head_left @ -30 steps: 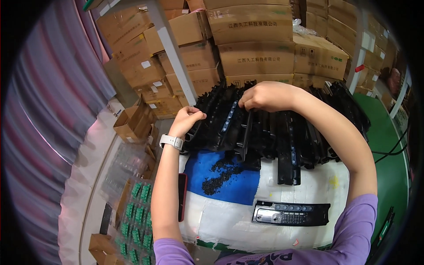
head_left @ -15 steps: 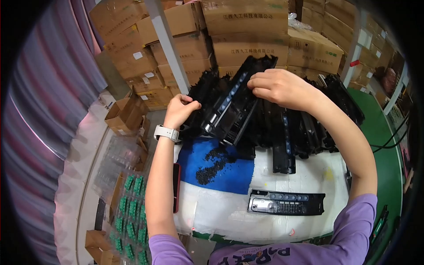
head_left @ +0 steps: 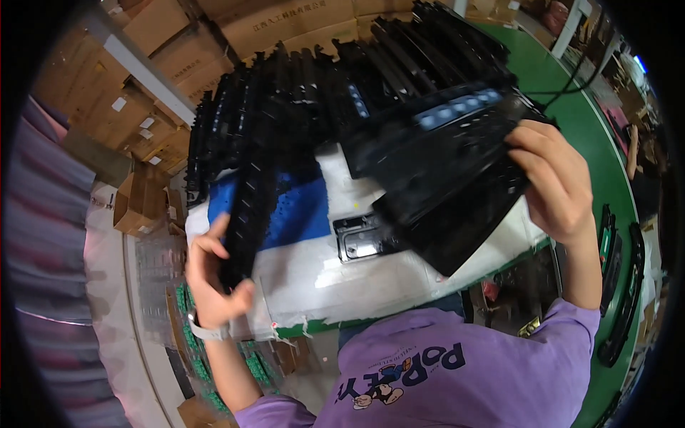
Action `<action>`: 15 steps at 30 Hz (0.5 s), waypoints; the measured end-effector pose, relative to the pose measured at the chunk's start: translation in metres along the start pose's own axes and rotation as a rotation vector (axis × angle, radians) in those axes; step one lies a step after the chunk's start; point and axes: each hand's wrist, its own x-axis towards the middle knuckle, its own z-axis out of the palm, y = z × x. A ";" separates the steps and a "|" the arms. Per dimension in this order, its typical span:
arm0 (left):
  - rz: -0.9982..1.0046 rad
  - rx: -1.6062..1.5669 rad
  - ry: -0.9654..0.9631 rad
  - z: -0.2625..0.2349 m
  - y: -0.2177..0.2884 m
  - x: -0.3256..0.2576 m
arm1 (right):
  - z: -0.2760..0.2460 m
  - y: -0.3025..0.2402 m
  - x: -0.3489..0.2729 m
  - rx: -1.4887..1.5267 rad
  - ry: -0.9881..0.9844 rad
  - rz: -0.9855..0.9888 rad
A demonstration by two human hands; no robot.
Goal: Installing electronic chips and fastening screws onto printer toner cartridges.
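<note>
On the left, my left hand (head_left: 214, 274) grips the near end of a long black plastic panel (head_left: 250, 207), tilted upward and smeared by motion. My right hand (head_left: 556, 182) has its fingers closed on the right end of a black panel with blue round buttons (head_left: 457, 110). A second dark panel (head_left: 467, 232) hangs under it at the same hand; whether the two are joined I cannot tell. Lying on the white table covering is another black panel (head_left: 357, 239), its right part hidden behind the held ones. A blue cloth (head_left: 307, 214) shows behind the left panel, with small black pieces partly hidden on it.
Several black panels (head_left: 392, 60) stand packed in a row along the far side of the table. Cardboard boxes (head_left: 285, 32) are stacked behind. A green table surface (head_left: 528, 60) runs down the right, with dark cables above it. Green parts in clear trays (head_left: 257, 364) sit lower left.
My hands have moved apart and nearer to me. The left, formerly beside the pile, now holds a panel; the right has brought panels to the right. The view has turned rightward.
</note>
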 end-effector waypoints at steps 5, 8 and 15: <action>0.177 0.082 -0.564 0.073 0.027 -0.035 | -0.027 -0.013 -0.069 -0.050 -0.056 0.236; 0.318 0.310 -0.658 0.121 0.043 -0.036 | -0.027 -0.022 -0.096 -0.020 -0.045 0.268; 0.383 0.524 -0.510 0.174 0.030 -0.023 | -0.021 -0.034 -0.132 0.064 -0.050 0.319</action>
